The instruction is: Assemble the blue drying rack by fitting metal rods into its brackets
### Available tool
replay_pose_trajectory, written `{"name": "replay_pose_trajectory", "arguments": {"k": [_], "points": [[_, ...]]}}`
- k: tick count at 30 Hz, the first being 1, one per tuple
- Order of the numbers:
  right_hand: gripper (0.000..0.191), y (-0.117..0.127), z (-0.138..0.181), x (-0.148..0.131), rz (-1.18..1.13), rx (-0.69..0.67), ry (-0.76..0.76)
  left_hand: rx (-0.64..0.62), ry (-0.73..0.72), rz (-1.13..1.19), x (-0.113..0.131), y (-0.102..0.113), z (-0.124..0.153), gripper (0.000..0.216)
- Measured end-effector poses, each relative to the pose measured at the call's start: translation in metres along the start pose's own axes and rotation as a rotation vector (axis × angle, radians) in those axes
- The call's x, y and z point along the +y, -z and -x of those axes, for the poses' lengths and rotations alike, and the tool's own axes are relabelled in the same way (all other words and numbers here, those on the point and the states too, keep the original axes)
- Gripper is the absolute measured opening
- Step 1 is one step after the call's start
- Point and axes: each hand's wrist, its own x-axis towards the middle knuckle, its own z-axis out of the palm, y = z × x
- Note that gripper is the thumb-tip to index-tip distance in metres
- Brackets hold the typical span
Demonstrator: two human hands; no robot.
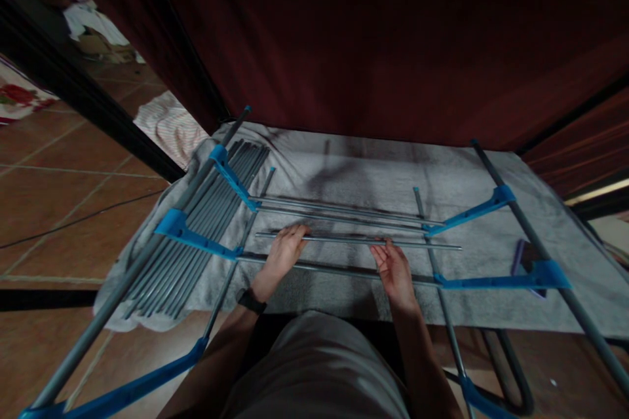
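Note:
Both my hands hold one thin metal rod (339, 239) level across the middle of a rack frame. My left hand (287, 249), with a dark band on its wrist, is closed round the rod near its left end. Toward the right, my right hand (392, 265) grips the same rod between thumb and fingers, palm partly up. The rack has grey side tubes (191, 186) and blue plastic brackets (196, 236). Thin crossbars (339, 217) span between the far brackets, and a thicker crossbar (339, 269) runs just below the held rod, between the nearer brackets.
Several loose grey tubes (206, 229) lie side by side at the left on a grey cloth (304, 150). A phone-like dark object with a purple edge (527, 262) lies at the right. Dark red curtains (368, 46) hang behind. Tiled floor (73, 203) shows at left.

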Motion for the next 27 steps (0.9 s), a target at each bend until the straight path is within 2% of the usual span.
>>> {"name": "replay_pose_trajectory", "arguments": {"k": [8, 19, 27], "points": [[0.026, -0.003, 0.003, -0.002, 0.032, -0.047, 0.013, 0.014, -0.063, 0.043, -0.009, 0.003, 0.005, 0.015], [0.029, -0.002, 0.002, -0.001, 0.032, -0.041, -0.011, 0.046, -0.099, 0.038, -0.019, 0.0, 0.01, 0.024], [0.023, -0.001, 0.001, 0.001, 0.022, -0.037, -0.005, 0.04, -0.097, 0.028, -0.019, -0.001, 0.011, 0.025]]}}
